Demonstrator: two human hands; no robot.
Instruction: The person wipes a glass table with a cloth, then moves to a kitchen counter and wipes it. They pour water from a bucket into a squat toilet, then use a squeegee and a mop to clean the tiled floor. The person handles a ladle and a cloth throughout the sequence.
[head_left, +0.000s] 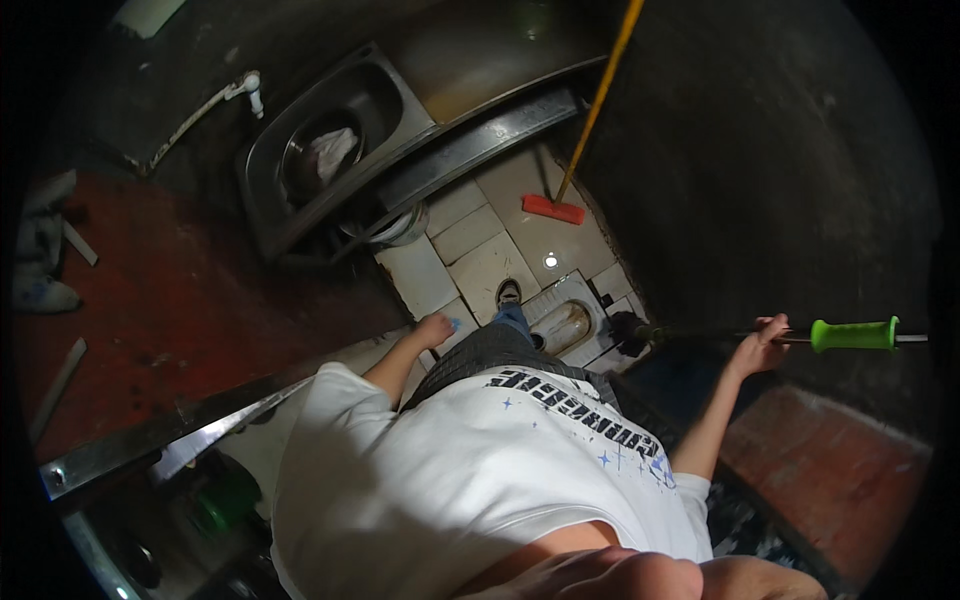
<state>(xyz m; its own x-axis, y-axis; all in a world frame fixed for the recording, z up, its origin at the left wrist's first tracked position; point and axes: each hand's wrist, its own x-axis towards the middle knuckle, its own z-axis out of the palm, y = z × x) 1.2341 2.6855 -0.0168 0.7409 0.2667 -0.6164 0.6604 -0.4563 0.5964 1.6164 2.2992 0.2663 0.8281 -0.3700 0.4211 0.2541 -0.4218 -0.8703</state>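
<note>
My right hand (761, 349), off to the right, grips a metal pole with a bright green sleeve (853, 334) beyond the hand. The pole runs left toward a dark, shaggy mop head (628, 334) low by the wall. Beside my hip is my left hand (433, 331), its fingers curled around a small blue thing (455, 324), mostly hidden; I cannot tell what it is. A squat toilet pan (568, 328) with brown stains is set in the floor between my forward shoe (508, 291) and the mop head.
A red-headed floor brush (553, 209) with a yellow pole stands on the pale tiles (487, 262). Ahead is a steel sink (379, 94) holding a bowl with a white cloth (334, 152). Beneath it sits a bucket (405, 227). A reddish tabletop (187, 300) lies left.
</note>
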